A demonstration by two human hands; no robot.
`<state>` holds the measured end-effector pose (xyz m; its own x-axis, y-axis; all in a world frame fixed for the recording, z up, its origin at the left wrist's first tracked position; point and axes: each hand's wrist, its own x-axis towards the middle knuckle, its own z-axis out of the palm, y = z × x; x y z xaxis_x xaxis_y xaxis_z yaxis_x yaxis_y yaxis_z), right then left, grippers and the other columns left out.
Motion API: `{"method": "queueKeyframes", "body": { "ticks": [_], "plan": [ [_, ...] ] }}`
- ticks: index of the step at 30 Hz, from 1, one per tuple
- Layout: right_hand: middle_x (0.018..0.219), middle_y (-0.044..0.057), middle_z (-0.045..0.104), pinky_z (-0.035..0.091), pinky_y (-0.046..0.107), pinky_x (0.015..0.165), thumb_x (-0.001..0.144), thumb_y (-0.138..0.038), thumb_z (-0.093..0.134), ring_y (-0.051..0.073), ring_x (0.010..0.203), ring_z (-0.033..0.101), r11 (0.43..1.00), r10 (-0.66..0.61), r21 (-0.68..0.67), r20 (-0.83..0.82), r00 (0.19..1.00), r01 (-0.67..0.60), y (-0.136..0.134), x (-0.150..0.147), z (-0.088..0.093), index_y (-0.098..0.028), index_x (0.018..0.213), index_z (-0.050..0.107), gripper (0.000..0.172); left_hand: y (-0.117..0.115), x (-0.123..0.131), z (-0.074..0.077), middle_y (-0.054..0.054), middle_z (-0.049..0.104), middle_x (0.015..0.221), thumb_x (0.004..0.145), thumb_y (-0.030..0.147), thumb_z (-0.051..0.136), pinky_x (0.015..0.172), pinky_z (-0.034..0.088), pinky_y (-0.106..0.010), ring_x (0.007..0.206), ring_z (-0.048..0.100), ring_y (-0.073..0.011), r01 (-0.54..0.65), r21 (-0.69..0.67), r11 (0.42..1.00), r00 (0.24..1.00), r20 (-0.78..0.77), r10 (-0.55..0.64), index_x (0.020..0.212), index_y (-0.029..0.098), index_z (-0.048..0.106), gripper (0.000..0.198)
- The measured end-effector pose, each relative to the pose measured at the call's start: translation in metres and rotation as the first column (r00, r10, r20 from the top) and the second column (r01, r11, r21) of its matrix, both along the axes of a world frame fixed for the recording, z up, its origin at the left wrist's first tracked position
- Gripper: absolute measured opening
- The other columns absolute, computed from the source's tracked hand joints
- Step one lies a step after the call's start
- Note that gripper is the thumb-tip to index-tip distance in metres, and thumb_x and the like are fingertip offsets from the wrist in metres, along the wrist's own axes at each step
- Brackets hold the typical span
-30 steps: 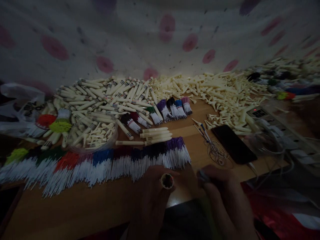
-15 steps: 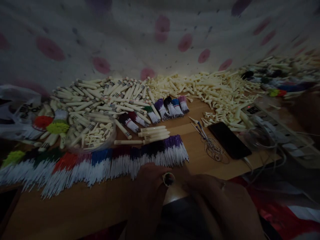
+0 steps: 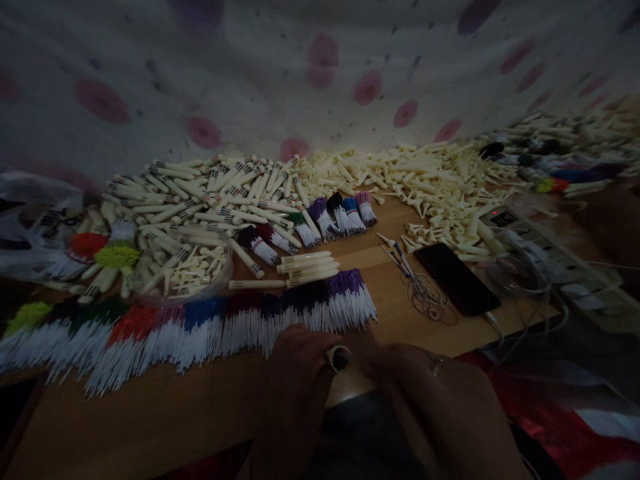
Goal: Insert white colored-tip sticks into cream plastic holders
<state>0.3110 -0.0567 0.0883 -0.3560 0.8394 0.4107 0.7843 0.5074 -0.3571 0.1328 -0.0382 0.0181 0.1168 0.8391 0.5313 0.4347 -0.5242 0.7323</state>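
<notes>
My left hand point(image 3: 297, 380) is closed round a cream pen barrel point(image 3: 339, 359), its round open end facing me and dark inside. My right hand point(image 3: 425, 387), with a ring on one finger, is held just right of the barrel. Its fingers are bent together and dim, and what they hold, if anything, is hidden. Just beyond my hands lies a long row of pen refills, white stems with coloured ends, among them purple ones point(image 3: 352, 300), blue ones point(image 3: 204, 313) and orange ones point(image 3: 134, 325). Several slotted pen barrels point(image 3: 309, 268) lie together behind the row.
Heaped barrels point(image 3: 200, 190) and cream pointed parts point(image 3: 425, 177) line the back against a spotted curtain point(image 3: 260, 73). A clear tub point(image 3: 227, 270) holds small cream pieces. Banded refill bundles point(image 3: 320, 220) lie mid-table. Rightward are a phone point(image 3: 457, 280), tangled earphones point(image 3: 425, 293) and a power strip point(image 3: 545, 247).
My right hand has shifted slightly left, closer to the barrel. The barrel's open end has tilted a little in my left hand. The view has moved slightly.
</notes>
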Motion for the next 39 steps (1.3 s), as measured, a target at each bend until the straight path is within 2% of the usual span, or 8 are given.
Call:
{"method": "queueKeyframes", "body": {
  "ticks": [8,12,15,20,25,29,32,39],
  "plan": [
    [0.078,-0.002,0.073,0.046,0.021,0.054,0.094,-0.013,0.051,0.014,0.061,0.068,0.991,-0.112,-0.098,-0.262,0.959,0.09,-0.003,-0.005,-0.005,-0.028,0.105,0.059,0.02,0.001,-0.002,-0.002,-0.004,0.074,0.099,0.099,0.029,0.058,0.087,0.053,-0.032,0.098,0.066,-0.0201,-0.016,-0.098,0.995,0.995,0.098,0.026,0.107,0.027,0.07,0.015],
    [0.057,-0.008,0.047,0.036,0.02,0.043,0.09,-0.033,0.065,0.01,0.045,0.046,0.902,-0.428,-0.335,-0.61,0.666,0.273,0.005,-0.016,-0.032,-0.025,0.082,0.056,0.015,-0.005,0.004,0.004,-0.003,0.073,0.098,0.095,0.03,0.064,0.085,0.053,-0.029,0.094,0.067,-0.0191,-0.038,-0.227,0.973,0.966,0.241,0.094,0.102,0.027,0.073,0.012],
    [0.054,-0.008,0.032,0.033,0.021,0.044,0.089,-0.051,0.063,0.01,0.047,0.035,0.848,-0.51,-0.491,-0.649,0.565,0.2,0.017,-0.022,-0.061,-0.024,0.058,0.038,0.048,-0.008,0.005,0.008,-0.002,0.073,0.093,0.091,0.028,0.069,0.076,0.055,-0.024,0.086,0.068,-0.0166,-0.023,-0.28,0.96,0.921,0.368,0.13,0.099,0.027,0.074,0.009],
    [0.067,0.0,0.056,0.046,0.026,0.062,0.085,-0.069,0.061,0.017,0.067,0.056,0.726,-0.599,-0.688,-0.632,0.492,0.001,0.02,-0.028,-0.083,-0.021,0.072,0.065,0.05,-0.013,0.009,0.009,-0.003,0.077,0.095,0.092,0.033,0.069,0.078,0.057,-0.025,0.087,0.073,-0.0178,0.088,-0.201,0.976,0.89,0.455,0.013,0.102,0.03,0.075,0.012],
    [0.069,0.0,0.063,0.049,0.025,0.056,0.066,-0.067,0.08,0.019,0.066,0.061,0.502,-0.81,-0.822,-0.556,0.185,-0.27,0.017,-0.03,-0.084,-0.024,0.083,0.073,0.046,-0.016,0.007,0.01,-0.006,0.078,0.097,0.093,0.047,0.063,0.081,0.058,-0.03,0.088,0.074,-0.0221,0.068,-0.28,0.957,0.928,0.37,0.043,0.1,0.029,0.077,0.024],
    [0.068,0.0,0.062,0.049,0.023,0.054,0.055,-0.064,0.089,0.016,0.062,0.057,0.472,-0.843,-0.816,-0.528,0.099,-0.335,0.027,-0.027,-0.09,-0.022,0.067,0.069,0.048,0.027,-0.048,0.03,-0.007,0.079,0.105,0.097,0.051,0.051,0.086,0.058,-0.034,0.096,0.073,-0.0245,-0.2,-0.233,0.952,0.974,0.056,0.218,0.101,0.027,0.078,0.036],
    [0.058,-0.003,0.052,0.04,0.019,0.046,0.055,-0.068,0.087,0.009,0.052,0.043,0.491,-0.833,-0.782,-0.55,0.055,-0.385,0.03,-0.025,-0.091,-0.02,0.064,0.068,0.053,0.09,-0.11,0.047,-0.007,0.078,0.104,0.095,0.036,0.055,0.091,0.054,-0.036,0.098,0.072,-0.0248,-0.496,-0.112,0.861,0.836,-0.331,0.438,0.101,0.021,0.075,0.026],
    [0.062,0.0,0.057,0.034,0.02,0.043,0.061,-0.064,0.088,0.008,0.049,0.04,0.491,-0.817,-0.681,-0.576,-0.016,-0.544,0.024,-0.015,-0.097,-0.021,0.081,0.075,0.049,0.165,-0.165,0.033,-0.002,0.071,0.082,0.092,0.026,0.066,0.085,0.055,-0.038,0.085,0.069,-0.0202,-0.407,-0.192,0.893,0.792,-0.561,0.241,0.08,0.013,0.069,0.017]
  ]
}}
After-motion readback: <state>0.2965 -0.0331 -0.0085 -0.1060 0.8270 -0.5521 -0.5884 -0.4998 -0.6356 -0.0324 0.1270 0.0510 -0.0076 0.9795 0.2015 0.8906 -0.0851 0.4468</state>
